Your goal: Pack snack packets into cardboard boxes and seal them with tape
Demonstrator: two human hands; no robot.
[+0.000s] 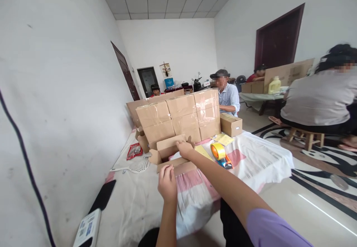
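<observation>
An open cardboard box (167, 151) with its flaps up lies on the cloth-covered table (134, 202) in front of me. My left hand (167, 183) is curled at the box's near flap, its fingers closed on the flap's edge. My right hand (184, 149) reaches over the box and rests on its far right flap, fingers bent down out of sight. A yellow tape dispenser (219, 153) lies just right of the box, next to yellow paper slips (223, 139).
A stack of taped cardboard boxes (178, 119) stands behind the open one, with a single box (231, 124) at its right. A red packet (134, 151) and a white swatter (136, 166) lie left. A phone (103, 197) sits near the wall. Other people sit beyond and at right.
</observation>
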